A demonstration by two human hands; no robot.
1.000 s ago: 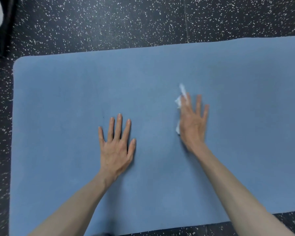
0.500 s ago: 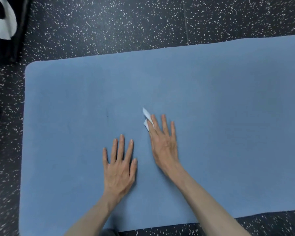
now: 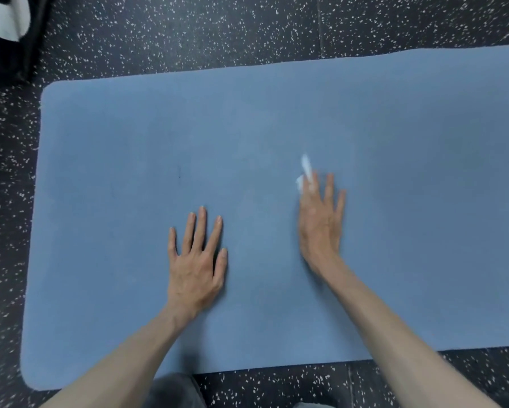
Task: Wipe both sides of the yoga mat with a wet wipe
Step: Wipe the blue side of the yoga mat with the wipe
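1. Yoga mat (image 3: 277, 128) lies flat on speckled dark floor (image 3: 188, 30), blue, long axis running left-right; its left short end is in frame, its right end runs out of view.
2. Right hand (image 3: 321, 225) lies palm-down on the mat, fingers straight, pressing the wet wipe (image 3: 304, 172) under it; white wipe pokes out beyond the fingertips. Hand is motion-blurred.
3. Left hand (image 3: 197, 260) lies flat on the mat, fingers spread and relaxed, holding nothing, likely bracing.
4. Key relation: the wipe sits near mid-width of the visible mat, with bare mat on every side; the longest stretch lies to the right along the long axis, on the right hand's side.
5. Judgement: top face wiping under way; underside not yet reachable, mat not flipped.
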